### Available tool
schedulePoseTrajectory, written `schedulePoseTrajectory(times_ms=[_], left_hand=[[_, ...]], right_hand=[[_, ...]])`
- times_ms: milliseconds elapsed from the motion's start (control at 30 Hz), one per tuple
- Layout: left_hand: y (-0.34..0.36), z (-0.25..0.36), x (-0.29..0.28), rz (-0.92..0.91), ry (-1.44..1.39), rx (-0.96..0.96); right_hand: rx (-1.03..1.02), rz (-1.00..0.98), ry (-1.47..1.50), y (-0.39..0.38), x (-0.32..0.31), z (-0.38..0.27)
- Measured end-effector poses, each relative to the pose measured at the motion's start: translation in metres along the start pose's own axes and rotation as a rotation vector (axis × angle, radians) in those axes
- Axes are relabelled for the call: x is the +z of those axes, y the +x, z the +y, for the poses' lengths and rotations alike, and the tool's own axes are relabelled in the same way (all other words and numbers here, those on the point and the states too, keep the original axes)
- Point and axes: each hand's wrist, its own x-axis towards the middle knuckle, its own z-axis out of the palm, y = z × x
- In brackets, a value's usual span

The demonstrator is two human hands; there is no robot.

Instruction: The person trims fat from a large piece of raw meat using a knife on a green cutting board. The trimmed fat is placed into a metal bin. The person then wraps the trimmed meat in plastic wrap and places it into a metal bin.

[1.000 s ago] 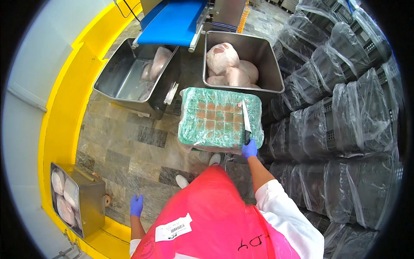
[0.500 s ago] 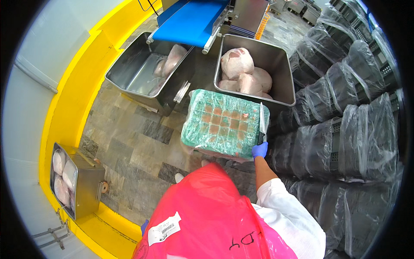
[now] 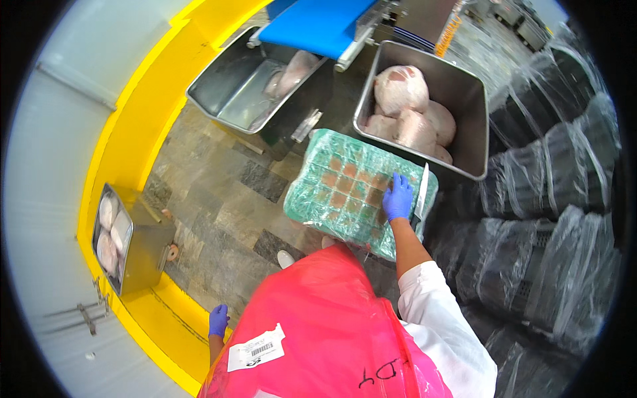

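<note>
My right hand (image 3: pixel 398 196), in a blue glove, rests open on a green plastic-wrapped crate (image 3: pixel 338 152) with a grid top and brown patches. Just to its right, a knife (image 3: pixel 423 189) with a long blade lies along the crate's edge. My left hand (image 3: pixel 218 320), also gloved, hangs open at the lower left, away from the crate. Beyond the crate is a steel bin (image 3: pixel 481 126) of large pale meat pieces (image 3: pixel 401 89). A red plastic apron (image 3: pixel 312 298) covers my front.
A second steel bin (image 3: pixel 219 76) with meat stands behind, under a blue conveyor (image 3: pixel 312 26); another (image 3: pixel 139 245) is at lower left by the yellow kerb (image 3: pixel 126 132). Dark plastic-draped crates (image 3: pixel 544 166) are stacked along the right. Tiled floor (image 3: pixel 212 199) lies between.
My right hand has let go of the knife and moved onto the crate's top, left of it. The view has turned, and my left hand shows again after being mostly hidden.
</note>
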Motion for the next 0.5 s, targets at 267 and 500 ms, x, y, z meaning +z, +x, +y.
schedulePoseTrajectory(times_ms=[267,500], left_hand=[[-0.034,-0.018,0.031,0.135,-0.245,-0.067],[-0.081,-0.096,0.085,0.161,-0.022,-0.080]], right_hand=[[0.101,-0.311,0.061,0.006,0.024,0.001],[-0.157,-0.458,-0.208,0.020,0.065,0.068]])
